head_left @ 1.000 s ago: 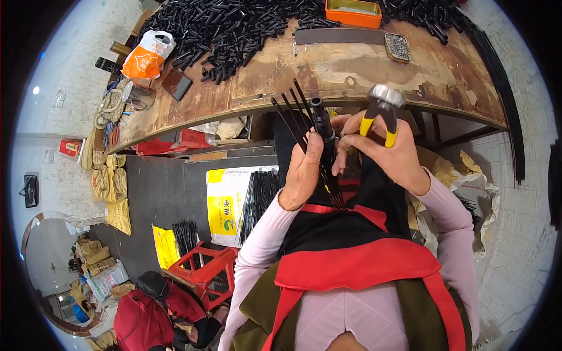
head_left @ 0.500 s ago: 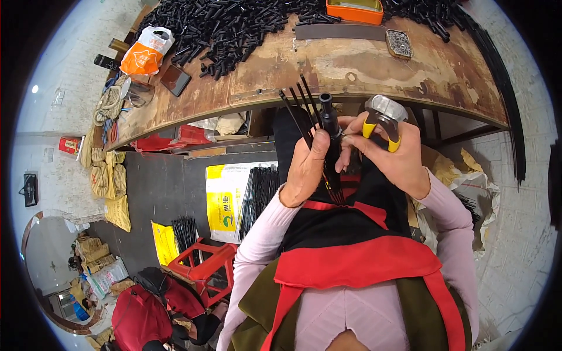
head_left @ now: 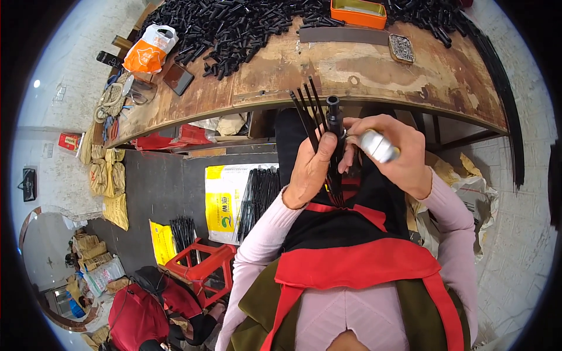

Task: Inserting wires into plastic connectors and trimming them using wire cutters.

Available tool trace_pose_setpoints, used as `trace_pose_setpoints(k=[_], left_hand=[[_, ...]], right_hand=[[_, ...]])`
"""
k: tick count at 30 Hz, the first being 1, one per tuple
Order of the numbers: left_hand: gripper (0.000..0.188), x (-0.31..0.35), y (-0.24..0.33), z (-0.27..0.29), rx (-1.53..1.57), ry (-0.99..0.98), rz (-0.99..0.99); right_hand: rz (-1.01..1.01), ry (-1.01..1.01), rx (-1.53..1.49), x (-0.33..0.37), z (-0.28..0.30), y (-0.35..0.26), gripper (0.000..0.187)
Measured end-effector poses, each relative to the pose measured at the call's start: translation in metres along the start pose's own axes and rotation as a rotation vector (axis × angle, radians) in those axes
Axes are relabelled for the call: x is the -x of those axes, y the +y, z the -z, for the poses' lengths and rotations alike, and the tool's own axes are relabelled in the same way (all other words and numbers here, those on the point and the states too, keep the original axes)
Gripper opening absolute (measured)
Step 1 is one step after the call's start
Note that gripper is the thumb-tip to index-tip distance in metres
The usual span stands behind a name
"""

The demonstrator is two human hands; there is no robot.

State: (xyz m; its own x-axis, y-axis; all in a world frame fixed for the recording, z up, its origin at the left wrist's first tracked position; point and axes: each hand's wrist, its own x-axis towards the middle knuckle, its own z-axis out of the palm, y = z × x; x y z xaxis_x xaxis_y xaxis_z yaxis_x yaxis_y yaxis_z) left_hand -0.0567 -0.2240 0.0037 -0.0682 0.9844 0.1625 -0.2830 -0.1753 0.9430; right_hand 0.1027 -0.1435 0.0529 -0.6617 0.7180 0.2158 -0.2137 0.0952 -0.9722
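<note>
My left hand (head_left: 310,167) is closed around several thin black rods (head_left: 305,108) that fan out upward past the thumb. Beside them, between my two hands, stands a black tube (head_left: 333,111) with its hollow end up. My right hand (head_left: 404,158) is closed on pliers (head_left: 377,146) with a broad silver head, which is blurred. Only a bit of their yellow handles shows. The fingertips of this hand meet the side of the tube, and whether they pinch something small there I cannot make out. The rods' lower ends rest toward the black-and-red apron (head_left: 357,260).
A worn wooden bench (head_left: 263,76) ahead bears a heap of short black tubes (head_left: 234,29), an orange tin (head_left: 358,13), a metal-filled dish (head_left: 401,48) and a phone (head_left: 177,79). On the left are a red stool (head_left: 202,266), rod bundles (head_left: 257,193) and a person (head_left: 140,316).
My right hand has turned, swinging the pliers' silver head down and hiding most of the yellow handles. The left hand, rods and tube have shifted slightly in view.
</note>
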Motion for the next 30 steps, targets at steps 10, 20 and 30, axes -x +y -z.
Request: trace_pose_setpoints(k=[10,20,30], left_hand=[[0.077,-0.008,0.002,0.005,0.137,-0.133,0.048],[0.063,-0.007,-0.005,0.011,0.105,-0.159,0.052],[0.059,-0.003,0.000,0.003,0.075,-0.116,0.061]], right_hand=[[-0.216,-0.106,0.304,-0.013,0.017,-0.016,0.022],[-0.642,-0.418,0.583,0.015,0.030,-0.064,0.023],[-0.703,-0.513,0.370,0.000,0.042,-0.070,0.026]])
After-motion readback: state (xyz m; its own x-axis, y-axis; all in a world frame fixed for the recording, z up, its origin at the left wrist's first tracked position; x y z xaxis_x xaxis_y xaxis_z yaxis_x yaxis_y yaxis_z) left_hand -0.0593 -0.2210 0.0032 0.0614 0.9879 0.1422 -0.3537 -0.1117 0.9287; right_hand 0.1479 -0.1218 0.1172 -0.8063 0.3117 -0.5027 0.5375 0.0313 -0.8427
